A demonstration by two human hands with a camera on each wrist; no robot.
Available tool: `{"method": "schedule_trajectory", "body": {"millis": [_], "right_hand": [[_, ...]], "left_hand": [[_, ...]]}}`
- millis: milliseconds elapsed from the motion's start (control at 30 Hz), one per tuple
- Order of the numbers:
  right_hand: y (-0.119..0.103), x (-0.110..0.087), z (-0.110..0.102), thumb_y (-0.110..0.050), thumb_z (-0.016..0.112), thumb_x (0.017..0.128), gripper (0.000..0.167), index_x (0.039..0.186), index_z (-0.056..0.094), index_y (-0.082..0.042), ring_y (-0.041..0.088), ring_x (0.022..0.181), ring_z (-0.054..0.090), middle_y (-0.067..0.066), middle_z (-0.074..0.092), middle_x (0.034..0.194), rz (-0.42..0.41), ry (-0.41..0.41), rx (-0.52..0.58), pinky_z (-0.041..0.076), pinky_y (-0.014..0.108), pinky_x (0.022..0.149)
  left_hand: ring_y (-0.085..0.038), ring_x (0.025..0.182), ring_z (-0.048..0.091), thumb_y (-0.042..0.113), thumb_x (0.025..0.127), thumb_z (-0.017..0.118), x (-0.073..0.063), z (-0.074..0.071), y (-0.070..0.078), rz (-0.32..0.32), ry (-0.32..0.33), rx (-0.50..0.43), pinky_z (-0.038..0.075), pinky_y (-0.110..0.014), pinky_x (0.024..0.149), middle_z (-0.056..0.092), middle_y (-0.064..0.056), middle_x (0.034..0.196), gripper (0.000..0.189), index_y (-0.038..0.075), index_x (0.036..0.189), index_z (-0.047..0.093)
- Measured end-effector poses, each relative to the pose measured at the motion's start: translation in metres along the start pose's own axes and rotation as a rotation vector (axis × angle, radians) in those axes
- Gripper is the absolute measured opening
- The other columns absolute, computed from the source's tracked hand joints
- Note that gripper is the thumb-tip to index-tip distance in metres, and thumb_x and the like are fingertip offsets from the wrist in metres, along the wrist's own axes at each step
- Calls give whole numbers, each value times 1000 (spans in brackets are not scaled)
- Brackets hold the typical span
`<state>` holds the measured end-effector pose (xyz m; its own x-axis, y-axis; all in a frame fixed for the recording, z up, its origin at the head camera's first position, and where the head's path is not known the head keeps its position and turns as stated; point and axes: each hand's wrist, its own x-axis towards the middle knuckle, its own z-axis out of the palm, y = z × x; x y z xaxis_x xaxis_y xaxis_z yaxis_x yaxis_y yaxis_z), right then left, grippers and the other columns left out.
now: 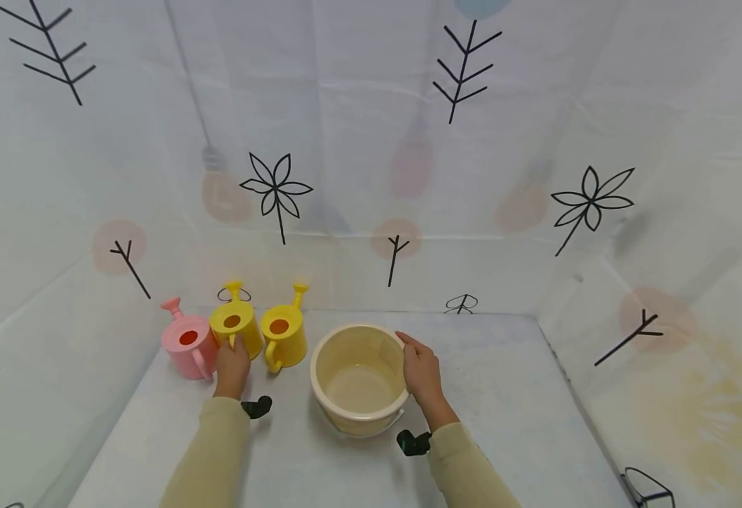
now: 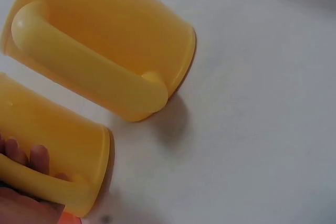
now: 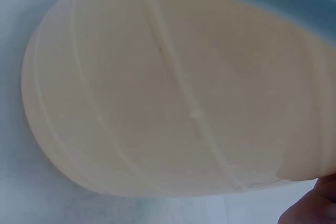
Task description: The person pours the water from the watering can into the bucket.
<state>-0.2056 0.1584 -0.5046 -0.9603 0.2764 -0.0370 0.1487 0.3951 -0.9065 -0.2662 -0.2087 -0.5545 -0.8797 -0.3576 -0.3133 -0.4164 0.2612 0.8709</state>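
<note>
In the head view the hands are apart: the left hand curls its fingers round the handle of a yellow watering can, while the right hand grips the rim of a cream bucket just to its left; a pink watering can is just left of the left hand, a second yellow watering can just right of it. The left wrist view shows fingers tucked behind the handle. The right wrist view shows mostly bucket wall, with part of the right hand against its rim
</note>
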Motion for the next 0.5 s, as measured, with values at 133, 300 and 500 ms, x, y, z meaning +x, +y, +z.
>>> {"method": "schedule_trajectory", "body": {"millis": [133,300,500], "right_hand": [[1,1,1,-25,32,96,46,129,63,-25,21,92,62,6,63,131,-5,1,-12,46,26,65],[1,0,1,-26,31,96,46,129,63,-26,20,96,62,5,62,132,-8,5,-19,48,27,69],[2,1,0,-27,31,97,45,128,63,-28,24,84,63,6,64,129,-9,6,-10,46,27,60]], "left_hand": [[-36,120,37,58,98,17,-7,0,0,36,26,17,29,-54,113,38,-22,135,78,-4,145,25],[-35,114,39,59,98,18,-12,3,-4,71,68,20,35,-51,108,41,-21,125,76,-4,139,31],[-34,110,41,60,98,18,-14,4,-9,100,93,24,37,-49,101,42,-20,120,75,-3,135,35]]}}
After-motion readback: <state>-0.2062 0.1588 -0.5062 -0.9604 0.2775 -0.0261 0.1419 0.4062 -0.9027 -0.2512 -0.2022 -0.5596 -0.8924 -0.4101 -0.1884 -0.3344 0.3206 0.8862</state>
